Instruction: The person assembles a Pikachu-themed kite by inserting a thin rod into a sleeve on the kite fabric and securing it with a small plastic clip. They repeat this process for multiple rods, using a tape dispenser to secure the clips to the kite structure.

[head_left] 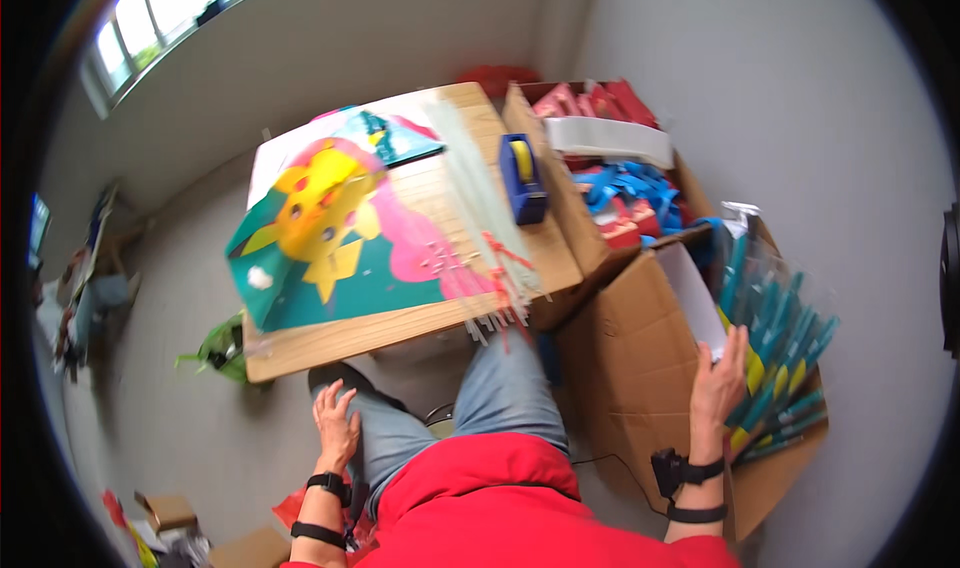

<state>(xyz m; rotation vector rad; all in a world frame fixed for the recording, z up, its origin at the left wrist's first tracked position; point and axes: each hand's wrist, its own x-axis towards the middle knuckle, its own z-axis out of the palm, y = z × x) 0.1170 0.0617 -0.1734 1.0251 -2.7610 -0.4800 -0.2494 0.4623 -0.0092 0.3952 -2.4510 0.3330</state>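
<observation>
My right hand [718, 380] is at the inner edge of a tall cardboard box [630, 353], its fingers stretched upward beside a white panel [690, 293]. Just right of it, several rolled teal and yellow sheets [775, 333] in clear wrapping stand leaning in the box. Whether the fingers touch a roll is hard to see. My left hand [336, 426] hovers over my left leg, fingers apart and holding nothing. A teal and pink poster with a yellow cartoon figure [330, 218] lies on the wooden table [480, 113], one side curling up.
A blue tape dispenser [524, 183], pale strips [462, 163] and red ties [500, 258] lie on the table's right side. Behind the tall box stands another carton [575, 233] with red packs and blue ribbon. A green bag [225, 348] and small boxes [168, 511] are on the floor at left.
</observation>
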